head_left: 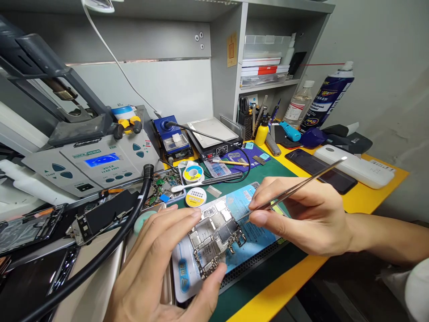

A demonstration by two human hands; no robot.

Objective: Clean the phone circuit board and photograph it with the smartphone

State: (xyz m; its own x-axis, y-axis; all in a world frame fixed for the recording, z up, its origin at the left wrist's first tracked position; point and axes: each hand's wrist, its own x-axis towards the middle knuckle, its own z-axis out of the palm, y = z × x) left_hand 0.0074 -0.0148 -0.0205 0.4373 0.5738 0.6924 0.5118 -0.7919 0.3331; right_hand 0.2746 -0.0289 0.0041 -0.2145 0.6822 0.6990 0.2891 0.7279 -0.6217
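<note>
A phone circuit board (217, 235) rests on a blue and white packet (259, 241) over the green mat. My left hand (164, 264) lies around the board's left side, fingertips at its upper left edge and thumb at its lower edge. Metal tweezers (301, 182) are pinched between thumb and fingers of my right hand (301, 217), on the right of the board. Their tips point down-left toward the board's right edge; whether they touch it I cannot tell.
A hot-air station (97, 156) with a black hose (130, 228) stands at the left. Solder spool (193, 173), round tin (196, 197) and swab (187, 187) lie behind the board. Two phones, one dark (321, 170), and bottles are at the right.
</note>
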